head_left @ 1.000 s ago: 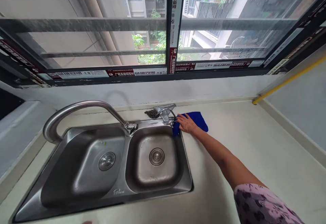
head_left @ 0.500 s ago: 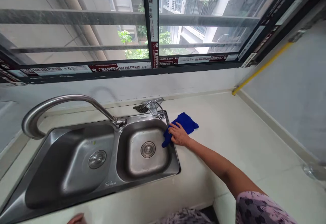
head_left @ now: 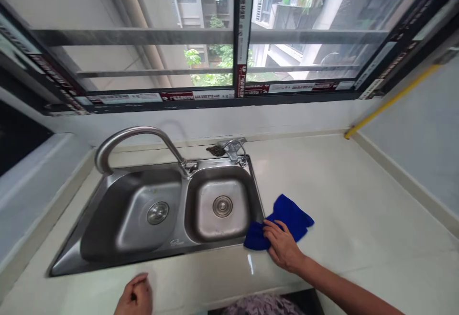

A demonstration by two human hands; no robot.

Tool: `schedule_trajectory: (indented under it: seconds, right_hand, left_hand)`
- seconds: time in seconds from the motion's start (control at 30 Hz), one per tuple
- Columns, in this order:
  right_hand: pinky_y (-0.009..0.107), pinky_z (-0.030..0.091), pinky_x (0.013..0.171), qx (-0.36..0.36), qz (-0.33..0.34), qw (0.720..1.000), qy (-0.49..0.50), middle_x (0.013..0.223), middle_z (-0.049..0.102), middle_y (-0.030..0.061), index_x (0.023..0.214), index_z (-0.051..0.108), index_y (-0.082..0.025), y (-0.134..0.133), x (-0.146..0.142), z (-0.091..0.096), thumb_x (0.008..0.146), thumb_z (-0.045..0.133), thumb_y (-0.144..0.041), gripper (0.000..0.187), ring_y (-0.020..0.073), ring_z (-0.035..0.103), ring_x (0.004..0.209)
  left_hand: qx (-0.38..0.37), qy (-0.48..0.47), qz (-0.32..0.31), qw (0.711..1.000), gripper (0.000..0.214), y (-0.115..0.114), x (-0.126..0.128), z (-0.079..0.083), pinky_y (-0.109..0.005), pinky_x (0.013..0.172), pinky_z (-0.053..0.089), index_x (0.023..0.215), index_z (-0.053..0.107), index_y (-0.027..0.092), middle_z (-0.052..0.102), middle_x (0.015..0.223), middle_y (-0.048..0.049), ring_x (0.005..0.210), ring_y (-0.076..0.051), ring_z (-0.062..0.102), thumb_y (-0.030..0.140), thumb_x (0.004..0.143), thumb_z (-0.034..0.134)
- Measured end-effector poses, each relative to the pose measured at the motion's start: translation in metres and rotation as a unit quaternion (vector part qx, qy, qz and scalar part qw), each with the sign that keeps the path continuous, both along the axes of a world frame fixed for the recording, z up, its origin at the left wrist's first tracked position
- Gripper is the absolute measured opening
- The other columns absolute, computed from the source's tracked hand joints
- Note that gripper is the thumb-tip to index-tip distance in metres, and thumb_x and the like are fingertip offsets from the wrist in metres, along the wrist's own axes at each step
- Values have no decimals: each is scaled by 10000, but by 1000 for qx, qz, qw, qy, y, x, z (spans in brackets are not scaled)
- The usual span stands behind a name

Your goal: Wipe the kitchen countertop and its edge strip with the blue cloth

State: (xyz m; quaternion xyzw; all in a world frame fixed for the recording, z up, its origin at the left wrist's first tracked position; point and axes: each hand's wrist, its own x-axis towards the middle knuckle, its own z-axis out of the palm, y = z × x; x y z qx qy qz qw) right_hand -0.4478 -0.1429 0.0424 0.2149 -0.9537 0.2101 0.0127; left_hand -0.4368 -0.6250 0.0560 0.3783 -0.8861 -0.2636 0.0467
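A blue cloth [head_left: 292, 217] lies spread over the front right corner of the sink rim and the counter beside it. My right hand [head_left: 283, 245] presses on the cloth, fingers bent over it and bunching it a little. My left hand [head_left: 135, 296] rests at the counter's front edge, fingers curled into a loose fist with nothing visible in them. Between the hands and the window is a steel double sink [head_left: 172, 245], with a small right bowl [head_left: 222, 229] and a larger left bowl [head_left: 118, 231].
A tall curved faucet [head_left: 143, 131] arches over the left bowl. Behind the right bowl stands a small thin tap [head_left: 241, 155], beside a dark mesh scrubber [head_left: 216, 150]. The pale counter [head_left: 358, 200] runs to the right wall, where a yellow pipe [head_left: 390, 102] slants up. A barred window is behind.
My right hand has drawn the blue cloth from the sink's right side toward its front right corner. The view has shifted left, and more of my left hand shows.
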Motion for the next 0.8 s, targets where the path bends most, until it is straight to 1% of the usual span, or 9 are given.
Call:
schedule_trajectory:
  seconds: [0.07, 0.1, 0.2, 0.33, 0.4, 0.5, 0.63, 0.7, 0.8]
  right_hand:
    - [580, 339, 1138, 11, -25, 1000, -1, 1297, 675, 154, 1222, 619, -191, -10, 13, -4, 764, 495, -120, 479, 321, 494, 1389]
    - [583, 360, 1115, 17, -25, 1000, -4, 1317, 668, 162, 1253, 617, -188, -15, 17, -5, 785, 499, -124, 486, 332, 515, 1366]
    - [580, 414, 1054, 38, 15, 999, -21, 1360, 650, 173, 1339, 594, -190, -33, 16, -6, 856, 497, -155, 494, 349, 567, 1293]
    - [577, 439, 1033, 38, 74, 995, -51, 1372, 646, 167, 1388, 567, -208, -66, -1, -1, 906, 480, -200, 490, 343, 585, 1240]
    - [542, 464, 1007, 19, 109, 991, -70, 1348, 657, 161, 1366, 578, -214, -89, -14, 1, 909, 493, -231, 466, 326, 590, 1199]
    - [478, 492, 939, -6, 164, 982, -96, 1282, 679, 146, 1306, 600, -206, -133, -36, 2, 907, 515, -268, 413, 299, 598, 1107]
    - [402, 476, 851, -22, 221, 971, -91, 1172, 699, 123, 1255, 606, -196, -198, -58, -6, 894, 554, -289, 377, 270, 584, 1026]
    - [375, 457, 817, -34, 246, 965, -85, 1143, 702, 105, 1223, 614, -201, -227, -66, -12, 890, 568, -298, 350, 253, 577, 987]
    - [369, 432, 818, -61, 267, 957, -92, 1188, 710, 59, 1218, 613, -236, -260, -80, -18, 900, 579, -306, 328, 231, 572, 974]
  left_hand:
    - [3, 5, -10, 1000, 341, 6, 1, 7, -323, 578, 372, 946, 719, 263, 722, 851, -54, 609, -191, 502, 393, 847, 420]
    - [4, 5, -13, 1000, 353, 7, 2, 10, -323, 587, 369, 952, 718, 258, 718, 847, -56, 615, -191, 503, 389, 859, 404]
    - [16, -6, -13, 1000, 379, 9, 4, 12, -321, 629, 378, 985, 712, 248, 718, 871, -60, 638, -185, 517, 386, 887, 373]
    - [10, 14, -13, 1000, 381, 8, 8, 5, -319, 663, 382, 972, 713, 241, 730, 934, -67, 684, -181, 542, 380, 902, 366]
    - [2, 28, -15, 999, 379, 7, 9, 0, -319, 669, 380, 973, 715, 242, 737, 946, -67, 707, -184, 555, 388, 910, 371]
    - [11, 25, -20, 999, 383, 5, 12, -6, -322, 681, 396, 989, 712, 236, 746, 966, -72, 735, -189, 583, 390, 915, 370]
    - [24, 38, -29, 999, 363, 1, 16, -10, -317, 703, 430, 958, 707, 240, 754, 933, -60, 748, -186, 620, 384, 911, 378]
    - [27, 46, -33, 998, 360, 0, 18, -12, -322, 736, 457, 946, 705, 244, 763, 950, -61, 784, -194, 647, 387, 907, 377]
    - [34, 53, -40, 997, 363, -4, 19, -16, -342, 825, 497, 929, 707, 245, 774, 1005, -73, 874, -217, 684, 396, 887, 379]
